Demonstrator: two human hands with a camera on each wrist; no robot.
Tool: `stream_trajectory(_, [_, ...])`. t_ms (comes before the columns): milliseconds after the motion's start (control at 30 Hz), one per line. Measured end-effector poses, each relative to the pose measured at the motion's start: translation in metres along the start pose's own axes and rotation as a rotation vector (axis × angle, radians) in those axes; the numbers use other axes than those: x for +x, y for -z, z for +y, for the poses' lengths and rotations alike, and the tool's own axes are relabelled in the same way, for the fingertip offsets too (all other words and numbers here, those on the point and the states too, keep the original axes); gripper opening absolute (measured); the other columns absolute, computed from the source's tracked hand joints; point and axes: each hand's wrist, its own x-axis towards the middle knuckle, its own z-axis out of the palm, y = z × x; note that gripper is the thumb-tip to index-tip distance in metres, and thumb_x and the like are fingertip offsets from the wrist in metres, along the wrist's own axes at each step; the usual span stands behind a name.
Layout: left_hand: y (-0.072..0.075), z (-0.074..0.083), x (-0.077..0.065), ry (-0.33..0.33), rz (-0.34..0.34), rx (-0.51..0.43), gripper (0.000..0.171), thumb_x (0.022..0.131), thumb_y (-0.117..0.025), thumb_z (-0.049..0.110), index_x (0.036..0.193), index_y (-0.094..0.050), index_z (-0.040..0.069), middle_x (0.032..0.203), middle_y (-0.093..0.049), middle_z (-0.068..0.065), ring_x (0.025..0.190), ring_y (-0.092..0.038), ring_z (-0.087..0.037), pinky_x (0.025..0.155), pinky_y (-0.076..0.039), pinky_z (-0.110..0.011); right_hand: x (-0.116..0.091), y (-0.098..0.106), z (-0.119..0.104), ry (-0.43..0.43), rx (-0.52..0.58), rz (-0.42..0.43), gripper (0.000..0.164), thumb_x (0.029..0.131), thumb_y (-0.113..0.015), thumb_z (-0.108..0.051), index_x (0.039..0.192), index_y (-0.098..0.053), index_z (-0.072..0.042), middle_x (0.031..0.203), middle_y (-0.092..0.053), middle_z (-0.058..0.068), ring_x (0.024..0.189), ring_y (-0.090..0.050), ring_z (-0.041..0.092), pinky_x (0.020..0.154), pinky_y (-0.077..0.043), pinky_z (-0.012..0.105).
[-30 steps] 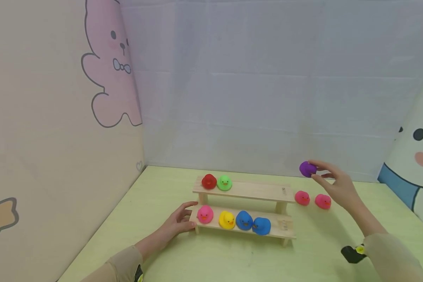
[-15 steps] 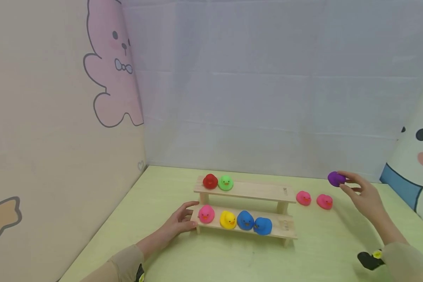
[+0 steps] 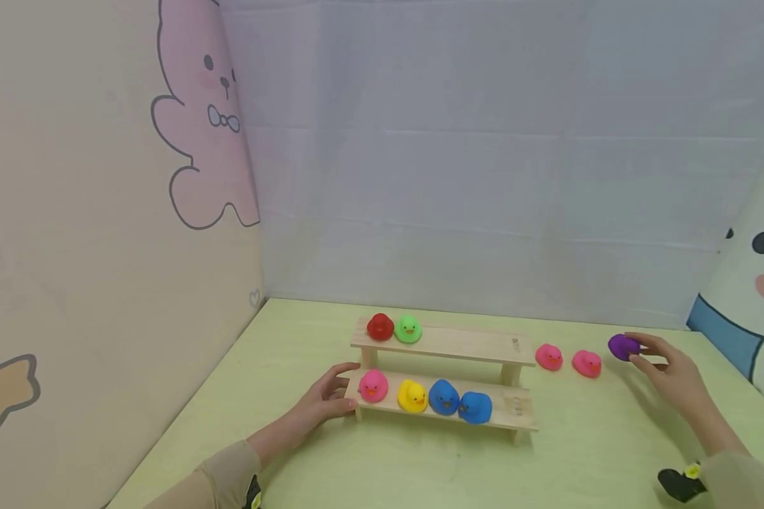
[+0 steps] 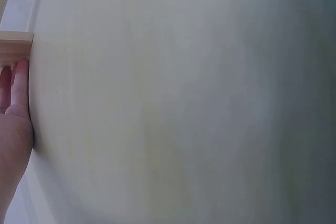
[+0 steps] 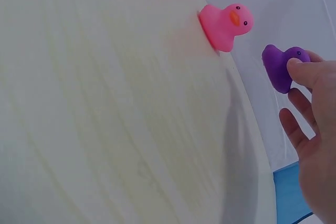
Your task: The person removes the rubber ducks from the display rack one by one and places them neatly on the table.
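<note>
A two-tier wooden shelf (image 3: 458, 345) stands on the table. My left hand (image 3: 312, 404) holds the left end of its lower tier, thumb at the front and index finger at the back; the left wrist view shows the fingers (image 4: 20, 85) against the wood. To the right, my right hand (image 3: 673, 373) pinches a purple rubber duck (image 3: 622, 348) between thumb and fingers. In the right wrist view the purple duck hangs clear of the table, beside a pink duck (image 5: 224, 24). Another pink duck (image 3: 550, 357) sits nearer the shelf.
On the upper tier sit a red duck (image 3: 380, 326) and a green duck (image 3: 409, 329) at the left. The lower tier bears a pink duck (image 3: 373, 386), a yellow duck (image 3: 412, 396) and two blue ducks (image 3: 443, 397). Fabric walls (image 3: 458, 177) rise behind and beside the table (image 3: 420, 466).
My right hand has carried the purple duck to the right, past the two pink ducks, and then lower toward the table. The left hand has kept its place on the shelf.
</note>
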Motion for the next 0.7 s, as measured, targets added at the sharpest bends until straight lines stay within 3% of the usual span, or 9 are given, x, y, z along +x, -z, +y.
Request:
stream_trajectory(133, [0.001, -0.002, 0.001, 0.010, 0.007, 0.015, 0.061, 0.086, -0.062, 0.020, 0.138, -0.032, 0.026, 0.125, -0.045, -0.013, 0.107, -0.053, -0.025, 0.086, -0.048, -0.035, -0.005, 0.000, 0.008, -0.003, -0.011, -0.017, 0.041, 0.088, -0.059, -0.021, 0.126, -0.050, -0.005, 0.105, -0.040, -0.029, 0.088, -0.035, -0.020, 0.063, -0.036, 0.001])
stream_trajectory(267, [0.001, -0.002, 0.001, 0.014, 0.011, 0.015, 0.061, 0.086, -0.062, 0.020, 0.138, -0.032, 0.026, 0.125, -0.044, -0.013, 0.107, -0.053, -0.025, 0.086, -0.048, -0.036, -0.010, 0.001, 0.016, 0.001, -0.004, -0.048, 0.041, 0.088, -0.060, -0.020, 0.124, -0.051, -0.003, 0.106, -0.035, -0.038, 0.089, -0.035, -0.022, 0.064, -0.038, 0.006])
stream_trajectory(367, [0.000, -0.001, 0.000, 0.014, 0.009, 0.011, 0.061, 0.086, -0.062, 0.020, 0.138, -0.031, 0.026, 0.125, -0.044, -0.013, 0.107, -0.053, -0.025, 0.086, -0.048, -0.036, -0.014, 0.003, 0.021, -0.038, 0.015, -0.108, 0.043, 0.089, -0.058, -0.024, 0.126, -0.049, -0.004, 0.105, -0.031, -0.041, 0.088, -0.033, -0.023, 0.077, -0.043, 0.031])
stream_trajectory(500, [-0.001, 0.001, -0.001, 0.006, 0.006, 0.005, 0.061, 0.086, -0.062, 0.019, 0.139, -0.031, 0.024, 0.125, -0.045, -0.013, 0.108, -0.053, -0.025, 0.087, -0.047, -0.036, -0.020, 0.005, 0.026, -0.147, 0.066, -0.188, 0.050, 0.091, -0.054, -0.033, 0.133, -0.043, -0.009, 0.103, -0.031, -0.041, 0.085, -0.031, -0.024, 0.076, -0.033, 0.060])
stream_trajectory(567, [-0.001, 0.001, -0.001, 0.006, 0.005, 0.003, 0.061, 0.086, -0.062, 0.019, 0.138, -0.031, 0.025, 0.125, -0.045, -0.013, 0.108, -0.053, -0.025, 0.087, -0.047, -0.036, -0.022, 0.005, 0.027, -0.187, 0.093, -0.206, 0.052, 0.091, -0.053, -0.035, 0.136, -0.040, -0.013, 0.102, -0.032, -0.041, 0.084, -0.032, -0.024, 0.078, -0.034, 0.057])
stream_trajectory(700, [-0.001, 0.003, -0.001, 0.013, 0.008, 0.012, 0.060, 0.085, -0.062, 0.020, 0.137, -0.033, 0.026, 0.125, -0.045, -0.014, 0.107, -0.053, -0.025, 0.087, -0.047, -0.035, -0.022, 0.006, 0.026, -0.231, 0.131, -0.217, 0.053, 0.090, -0.054, -0.035, 0.138, -0.039, -0.018, 0.101, -0.034, -0.043, 0.084, -0.036, -0.025, 0.077, -0.036, 0.036])
